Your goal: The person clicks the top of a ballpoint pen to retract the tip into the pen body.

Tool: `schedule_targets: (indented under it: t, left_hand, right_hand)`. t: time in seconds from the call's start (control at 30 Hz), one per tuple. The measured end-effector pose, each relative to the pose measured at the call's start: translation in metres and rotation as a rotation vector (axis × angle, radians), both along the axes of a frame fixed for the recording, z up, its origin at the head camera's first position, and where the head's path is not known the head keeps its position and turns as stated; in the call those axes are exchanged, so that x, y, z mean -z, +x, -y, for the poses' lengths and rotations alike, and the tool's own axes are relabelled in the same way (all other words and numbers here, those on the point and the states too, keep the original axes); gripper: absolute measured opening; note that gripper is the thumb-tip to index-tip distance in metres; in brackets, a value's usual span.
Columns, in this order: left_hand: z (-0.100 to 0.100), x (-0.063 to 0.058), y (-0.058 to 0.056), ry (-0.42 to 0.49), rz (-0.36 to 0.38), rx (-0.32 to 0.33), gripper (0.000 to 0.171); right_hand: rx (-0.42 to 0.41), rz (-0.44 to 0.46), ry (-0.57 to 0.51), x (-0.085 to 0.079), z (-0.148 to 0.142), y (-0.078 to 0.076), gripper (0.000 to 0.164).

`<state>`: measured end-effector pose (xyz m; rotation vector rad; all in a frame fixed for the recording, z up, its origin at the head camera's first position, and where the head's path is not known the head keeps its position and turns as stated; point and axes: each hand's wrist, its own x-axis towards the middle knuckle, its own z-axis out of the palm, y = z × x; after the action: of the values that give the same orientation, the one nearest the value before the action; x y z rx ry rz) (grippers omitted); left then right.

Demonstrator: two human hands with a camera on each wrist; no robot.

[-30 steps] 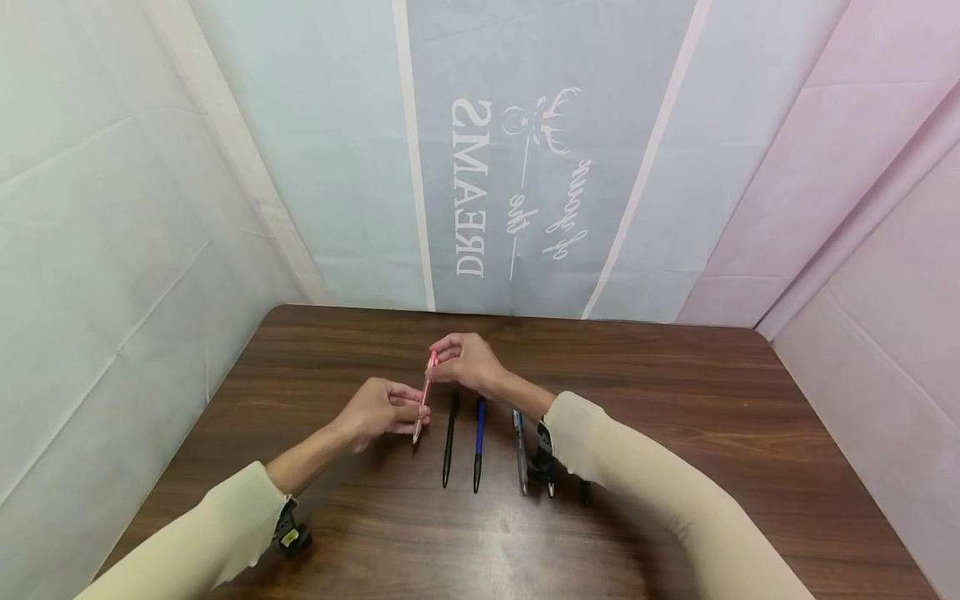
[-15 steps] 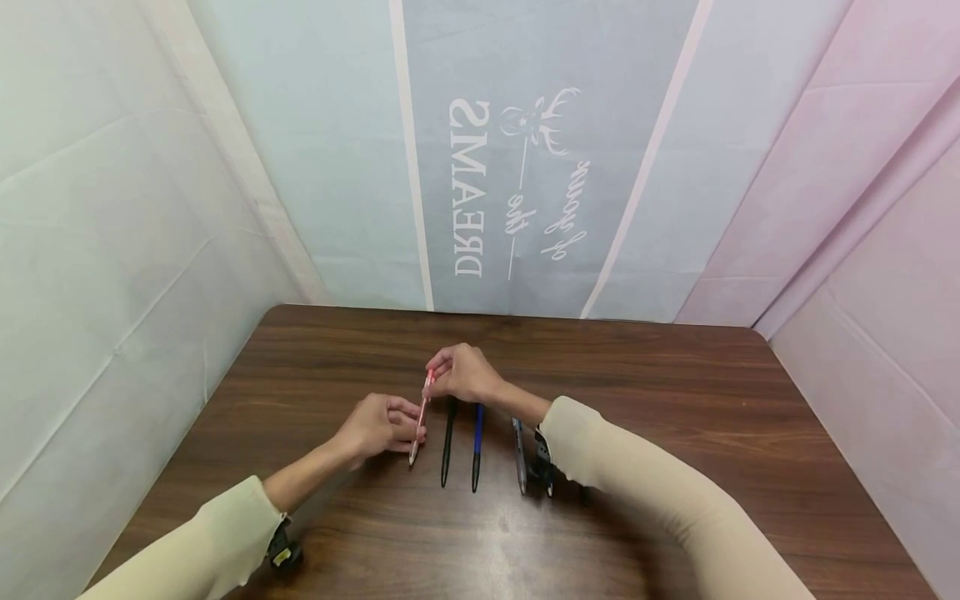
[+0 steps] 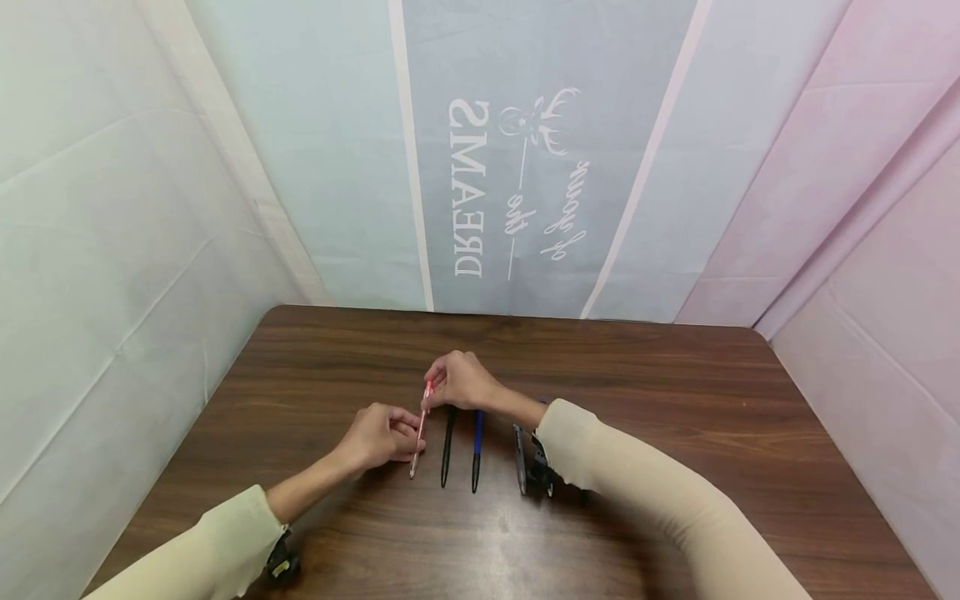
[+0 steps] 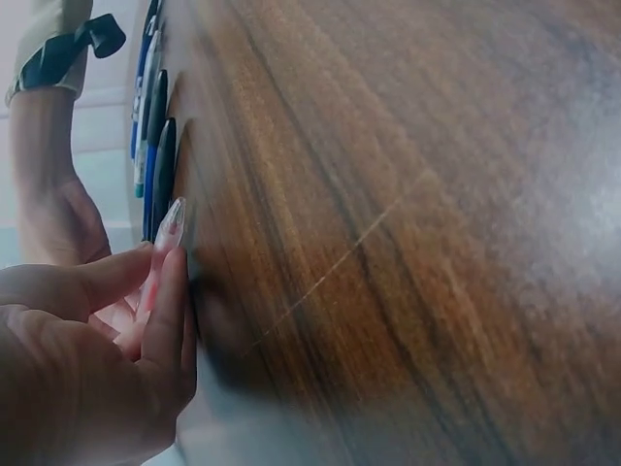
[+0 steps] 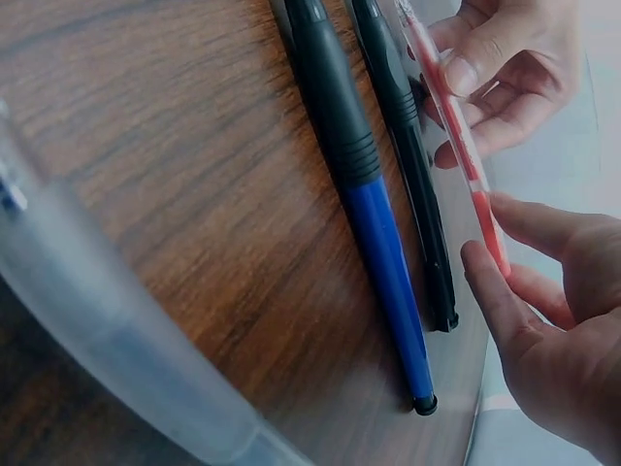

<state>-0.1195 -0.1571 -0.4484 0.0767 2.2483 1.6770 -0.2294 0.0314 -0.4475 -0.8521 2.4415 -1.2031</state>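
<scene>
A slim red pen (image 5: 456, 126) with a clear barrel is held between both hands at the left end of a row of pens. My left hand (image 3: 381, 435) pinches it near the clear tip, thumb on one side and fingers on the other, as the left wrist view shows. My right hand (image 3: 461, 382) pinches its red end from the far side. Just right of it lies a black pen (image 3: 447, 450), then a blue pen (image 3: 477, 446) with a black grip section. The right hand overlaps the far ends of these two in the head view.
Farther right a grey clear-barrelled pen (image 3: 520, 458) lies on the brown wooden table (image 3: 675, 433), with more pens partly hidden under the right forearm. A printed curtain (image 3: 525, 167) hangs behind the table's far edge, and pale cloth walls (image 3: 120, 292) stand at both sides.
Both hands have moved toward the person with the red pen, bringing it lower in the head view, alongside the black pen. The other pens have stayed in place.
</scene>
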Motion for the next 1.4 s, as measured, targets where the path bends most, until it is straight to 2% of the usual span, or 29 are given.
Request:
schedule_targets:
  t: [0.13,0.5,0.83,1.2,1.3,1.4]
  left_hand:
    - [-0.001,0.001,0.001,-0.041,-0.036,-0.006,0.026]
    - [-0.002,0.001,0.000,-0.239,-0.146,0.003,0.029]
    - [-0.001,0.006,-0.005,-0.305,-0.183,0.018,0.030]
    - [0.000,0.004,-0.005,-0.340,-0.203,0.032,0.033]
    - [0.003,0.002,-0.007,-0.387,-0.250,0.029,0.032]
    - [0.007,0.000,-0.012,-0.452,-0.328,0.033,0.029]
  right_hand:
    - [-0.013,-0.024,0.023,-0.001,0.001,0.001,0.031]
    - [-0.040,-0.117,0.092,-0.004,0.002,0.005,0.032]
    - [-0.053,-0.246,0.181,-0.003,0.002,0.006,0.032]
    - [-0.055,-0.248,0.157,-0.007,-0.002,0.007,0.031]
    - [-0.052,-0.261,0.146,-0.011,-0.006,0.007,0.030]
    - [-0.038,-0.291,0.148,-0.016,-0.012,0.008,0.030]
